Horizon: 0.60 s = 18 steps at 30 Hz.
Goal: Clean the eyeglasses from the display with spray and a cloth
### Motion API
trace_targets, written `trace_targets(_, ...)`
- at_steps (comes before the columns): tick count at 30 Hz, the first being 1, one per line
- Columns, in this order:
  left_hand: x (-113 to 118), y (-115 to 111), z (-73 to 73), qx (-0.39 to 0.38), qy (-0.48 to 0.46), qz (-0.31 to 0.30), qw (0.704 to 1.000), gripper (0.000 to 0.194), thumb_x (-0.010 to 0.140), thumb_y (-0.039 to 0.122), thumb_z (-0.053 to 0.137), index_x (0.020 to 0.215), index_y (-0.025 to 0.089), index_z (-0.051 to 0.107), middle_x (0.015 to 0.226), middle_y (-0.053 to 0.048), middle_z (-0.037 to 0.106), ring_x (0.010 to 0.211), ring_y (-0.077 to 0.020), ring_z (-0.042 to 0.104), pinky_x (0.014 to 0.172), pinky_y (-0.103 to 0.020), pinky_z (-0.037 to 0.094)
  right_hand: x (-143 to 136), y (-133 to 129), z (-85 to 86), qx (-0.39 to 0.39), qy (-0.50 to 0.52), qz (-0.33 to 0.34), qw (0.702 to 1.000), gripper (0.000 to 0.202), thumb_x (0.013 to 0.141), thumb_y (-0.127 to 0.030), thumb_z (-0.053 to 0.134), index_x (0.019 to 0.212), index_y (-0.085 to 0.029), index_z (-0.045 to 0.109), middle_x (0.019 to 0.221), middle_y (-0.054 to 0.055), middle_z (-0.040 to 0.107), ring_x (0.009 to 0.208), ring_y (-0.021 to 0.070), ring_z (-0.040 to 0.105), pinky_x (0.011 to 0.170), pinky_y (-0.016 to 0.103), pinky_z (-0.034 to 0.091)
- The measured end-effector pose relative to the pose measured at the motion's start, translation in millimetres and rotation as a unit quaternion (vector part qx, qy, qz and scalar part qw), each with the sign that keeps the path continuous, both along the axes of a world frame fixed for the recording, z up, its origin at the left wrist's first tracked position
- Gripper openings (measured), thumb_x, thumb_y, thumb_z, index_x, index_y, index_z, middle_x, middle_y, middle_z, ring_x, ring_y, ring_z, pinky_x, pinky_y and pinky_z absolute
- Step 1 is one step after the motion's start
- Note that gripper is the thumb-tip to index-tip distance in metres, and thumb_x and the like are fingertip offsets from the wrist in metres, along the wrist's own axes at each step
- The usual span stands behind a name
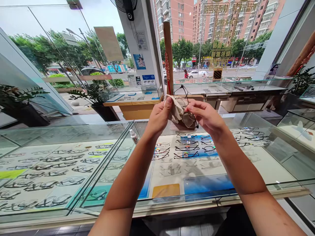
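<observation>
Both arms reach forward above a glass display case. In my left hand [161,113] a beige cleaning cloth [175,109] is pinched, its folds hanging over one side of a pair of glasses. The dark-framed glasses [197,123] are turned on edge, one lens low and a thin temple arm rising above the cloth. My right hand [205,116] grips the frame near its middle between thumb and fingers. How far the cloth wraps the far lens is hidden.
The glass display case [169,193] below holds rows of eyeglasses [186,148]. A small white spray bottle [134,136] stands on the glass left of my forearm. Farther off are a wooden post [167,42], a potted plant [94,95] and another display counter [137,108] by the windows.
</observation>
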<state>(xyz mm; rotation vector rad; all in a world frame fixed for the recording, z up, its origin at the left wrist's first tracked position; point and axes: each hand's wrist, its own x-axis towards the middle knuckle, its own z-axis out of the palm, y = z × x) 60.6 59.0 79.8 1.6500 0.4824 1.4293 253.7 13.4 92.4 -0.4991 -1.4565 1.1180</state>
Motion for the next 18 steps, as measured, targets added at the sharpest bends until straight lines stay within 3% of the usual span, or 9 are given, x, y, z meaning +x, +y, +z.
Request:
trace_targets(4,1,-4,1.5,-0.005,-0.009,0.033,0.999,0.066,0.088,0.084,0.073,0.084,0.018,0.077,0.073,-0.005,0.076,0.071,-0.0177,0.072,0.059,-0.027,0.052,2,6,-5.9,0.001,-0.064,0.002,0.998,0.031,0.082,-0.053,0.093,0.079,-0.025,0.082,0.095,0.001,0.073,0.089,0.0155,0.064,0.086,0.030,0.053)
trace_targets(8,2,-6,1.7,-0.005,-0.017,0.042,0.999,0.062,0.086,0.080,0.079,0.084,0.017,0.077,0.071,-0.004,0.075,0.066,-0.0163,0.069,0.056,-0.026,0.049,4,9,-8.6,-0.034,-0.086,0.005,0.996,0.034,0.079,-0.053,0.095,0.080,-0.023,0.080,0.082,-0.001,0.072,0.077,0.0143,0.059,0.074,0.030,0.048)
trace_targets(12,0,-6,3.6,-0.022,-0.024,0.008,0.999,0.055,0.083,0.071,0.088,0.088,0.017,0.078,0.076,-0.004,0.077,0.068,-0.0157,0.070,0.061,-0.026,0.053,7,8,-7.6,-0.029,-0.105,-0.012,0.994,0.036,0.079,-0.056,0.095,0.078,-0.022,0.080,0.075,-0.001,0.069,0.071,0.0140,0.055,0.069,0.031,0.045)
trace_targets(18,-8,-10,9.7,-0.042,-0.021,-0.046,0.998,0.051,0.066,0.047,0.105,0.100,0.018,0.081,0.090,-0.005,0.081,0.077,-0.0168,0.074,0.074,-0.027,0.059,7,7,-5.6,-0.024,-0.086,-0.029,0.996,0.043,0.075,-0.060,0.097,0.075,-0.021,0.079,0.072,-0.001,0.068,0.069,0.0127,0.053,0.066,0.029,0.044)
